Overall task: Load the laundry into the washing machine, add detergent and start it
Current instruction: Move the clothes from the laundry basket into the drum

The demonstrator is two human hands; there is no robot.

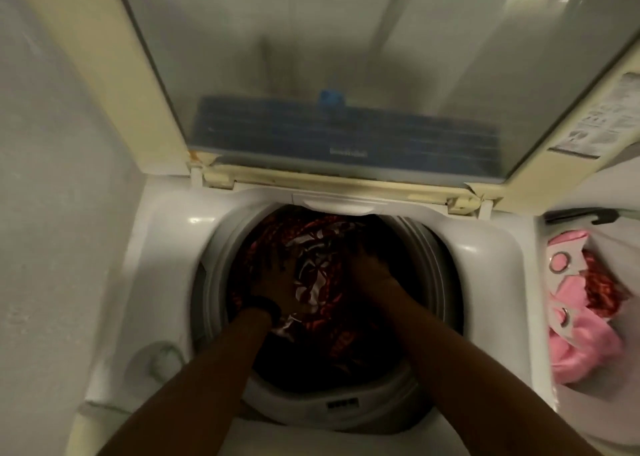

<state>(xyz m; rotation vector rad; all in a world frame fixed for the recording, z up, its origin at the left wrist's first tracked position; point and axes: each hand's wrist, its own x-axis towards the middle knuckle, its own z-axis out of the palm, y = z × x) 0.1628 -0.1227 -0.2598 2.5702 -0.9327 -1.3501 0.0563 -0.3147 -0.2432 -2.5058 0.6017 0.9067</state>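
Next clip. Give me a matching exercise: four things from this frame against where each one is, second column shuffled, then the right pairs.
Things
1. lid
2. red-and-white patterned garment
3. pink fabric
4. black wristband

Places
A. on the wrist behind the left hand
B. raised open, behind the drum
C. in the white container at the right
D. inside the drum

Pairs: 1-B, 2-D, 3-C, 4-A

Unreadable print, lid sticker [604, 116]
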